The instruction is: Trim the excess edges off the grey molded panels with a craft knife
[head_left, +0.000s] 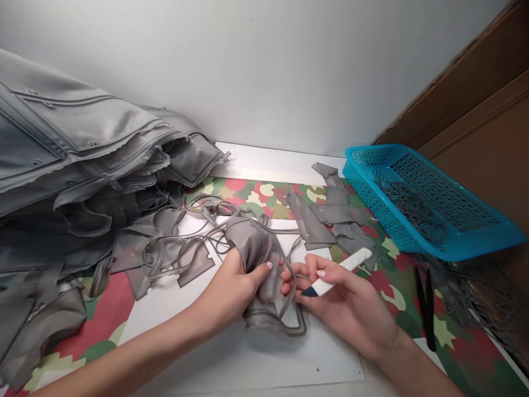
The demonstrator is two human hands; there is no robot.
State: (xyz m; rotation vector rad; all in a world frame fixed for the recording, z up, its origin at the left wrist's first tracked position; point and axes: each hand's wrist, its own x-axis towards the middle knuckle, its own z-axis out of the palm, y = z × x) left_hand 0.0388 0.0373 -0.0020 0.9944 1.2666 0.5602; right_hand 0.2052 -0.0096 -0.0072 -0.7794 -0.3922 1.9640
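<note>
My left hand (248, 278) grips a bunched grey rubbery sheet (258, 242) over the white board (215, 353). In my right hand (339, 292) is a white-handled blade (345, 271), its dark tip pointing left toward the sheet. A thin grey strip (292, 284) passes by the right fingertips; whether they pinch it is unclear. Looped grey cords (194, 231) lie just behind and left of the sheet, among flat grey pieces (198, 264).
Large grey molded sheets (95, 127) are piled at the left. A blue basket (463, 245) holding thin grey scraps stands at the right, with black tweezers (427, 309) in front. More grey pieces (316, 220) lie on the patterned cloth (256, 193). A cardboard box (475, 110) rises behind the basket.
</note>
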